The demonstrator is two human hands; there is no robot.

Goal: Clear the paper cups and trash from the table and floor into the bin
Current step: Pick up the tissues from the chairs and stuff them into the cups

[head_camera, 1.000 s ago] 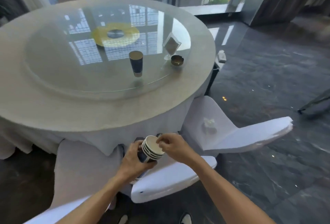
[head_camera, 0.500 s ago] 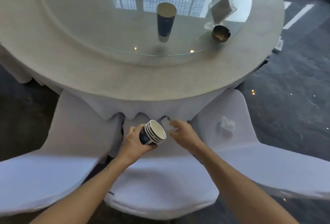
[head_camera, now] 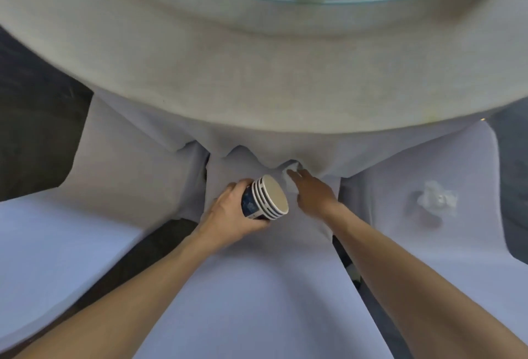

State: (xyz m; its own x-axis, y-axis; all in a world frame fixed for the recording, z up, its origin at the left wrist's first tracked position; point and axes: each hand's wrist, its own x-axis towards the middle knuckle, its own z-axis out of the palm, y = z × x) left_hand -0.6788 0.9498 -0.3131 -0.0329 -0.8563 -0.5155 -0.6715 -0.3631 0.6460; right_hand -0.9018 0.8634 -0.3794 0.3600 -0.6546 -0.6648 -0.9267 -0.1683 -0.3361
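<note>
My left hand grips a stack of nested blue-and-white paper cups, tilted with the open mouth facing up and right. My right hand stretches forward just right of the cups, fingers extended, fingertips touching a small white paper scrap that lies on the middle chair seat where the tablecloth hem hangs. A crumpled white tissue sits on the seat of the chair to the right, apart from both hands. No bin is in view.
The round table with its cream cloth fills the top, with the glass turntable edge above. White-covered chairs stand at left, middle and right. Dark floor shows at both sides.
My view has dropped and moved in close to the chairs, so the cup on the table has left the frame. My right hand has left the cup stack and reached forward to the white scrap.
</note>
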